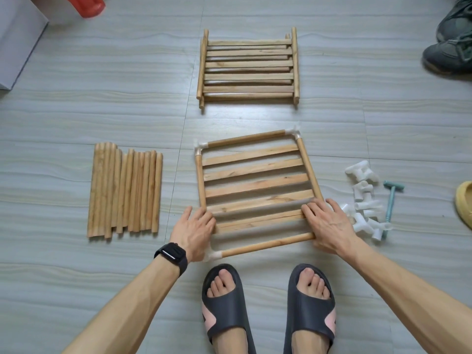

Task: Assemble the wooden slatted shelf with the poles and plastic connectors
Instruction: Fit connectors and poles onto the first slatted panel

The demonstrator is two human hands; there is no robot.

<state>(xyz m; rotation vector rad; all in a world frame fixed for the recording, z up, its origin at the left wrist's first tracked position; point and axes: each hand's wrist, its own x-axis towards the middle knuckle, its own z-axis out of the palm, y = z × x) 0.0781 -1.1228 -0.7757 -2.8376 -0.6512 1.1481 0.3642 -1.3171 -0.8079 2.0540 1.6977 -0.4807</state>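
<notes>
Head view. One shelf (255, 186) lies flat on the floor (76, 111), just ahead of our two slippers (309, 302). We count five slats, four frame poles (246, 139) and three white corner connectors (201, 146); the fourth corner is under the right hand (327, 223). The left hand (196, 228) rests on the near left corner. Both hands have fingers bent onto the wood; grip or press, we cannot tell.

To the left lie about a dozen loose poles (125, 192), side by side. To the right is one heap of loose connectors (362, 192), count unclear, with one teal hammer (390, 205) beside it. Farther off sits one stack of slatted panels (249, 70).

Two hands, left (195, 232) and right (325, 223), rest on a slatted shelf (255, 186) on the floor (76, 98), poles (125, 191) left, connectors (364, 200) right.
</notes>
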